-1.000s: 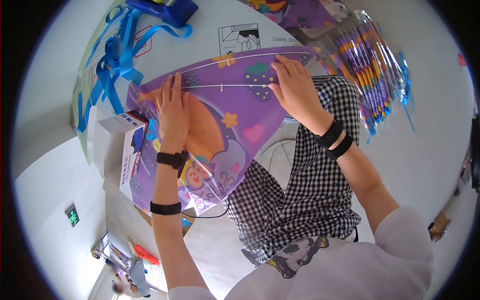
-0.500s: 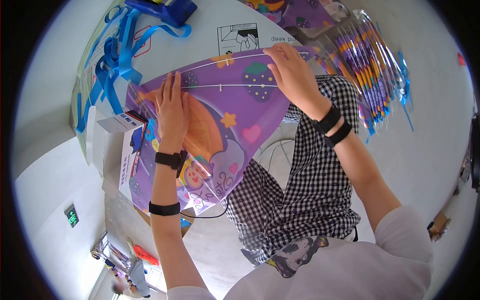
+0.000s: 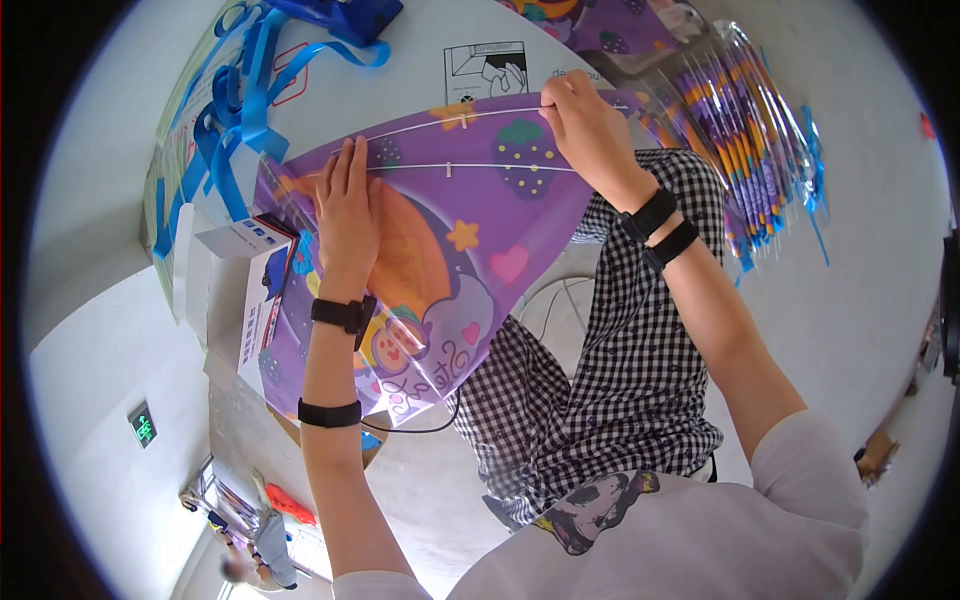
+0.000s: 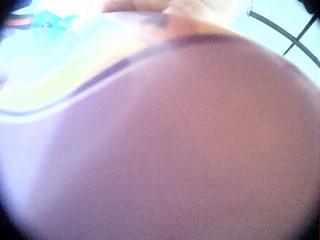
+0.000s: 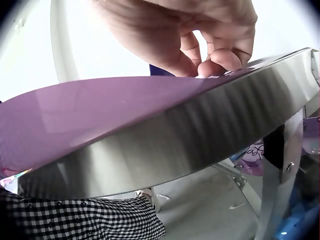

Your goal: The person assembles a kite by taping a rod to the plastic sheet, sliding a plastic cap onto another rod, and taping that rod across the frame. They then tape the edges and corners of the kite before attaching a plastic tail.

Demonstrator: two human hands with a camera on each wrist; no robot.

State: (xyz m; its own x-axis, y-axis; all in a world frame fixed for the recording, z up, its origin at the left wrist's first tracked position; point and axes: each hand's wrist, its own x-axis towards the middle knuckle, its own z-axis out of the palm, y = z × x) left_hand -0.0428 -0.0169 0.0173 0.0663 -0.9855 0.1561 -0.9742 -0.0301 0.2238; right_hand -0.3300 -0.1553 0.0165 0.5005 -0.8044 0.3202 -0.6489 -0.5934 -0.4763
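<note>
A purple printed sheet [image 3: 480, 230] with fruit, star and heart pictures lies over the table edge in the head view, with two thin white rods [image 3: 500, 168] along its upper part. My left hand [image 3: 347, 225] rests flat on its left part, fingers extended over the rod ends. At the upper right my right hand [image 3: 595, 135] pinches the upper rod near the sheet's edge. The right wrist view shows the right hand [image 5: 200, 35] with thumb and fingertips together on the purple sheet [image 5: 110, 105]. Purple material [image 4: 175, 140] fills most of the left wrist view.
Blue ribbon [image 3: 225, 120] and a blue tape dispenser [image 3: 350, 18] lie at the upper left. An open white box [image 3: 235, 290] stands beside the sheet. Packed bundles of purple and orange items [image 3: 745, 140] are at the right. The table's metal rim [image 5: 165, 145] runs below the sheet.
My right hand has moved up from the lower rod to the upper one, and its fingers have closed together. My left hand stays on the sheet. The view has shifted slightly.
</note>
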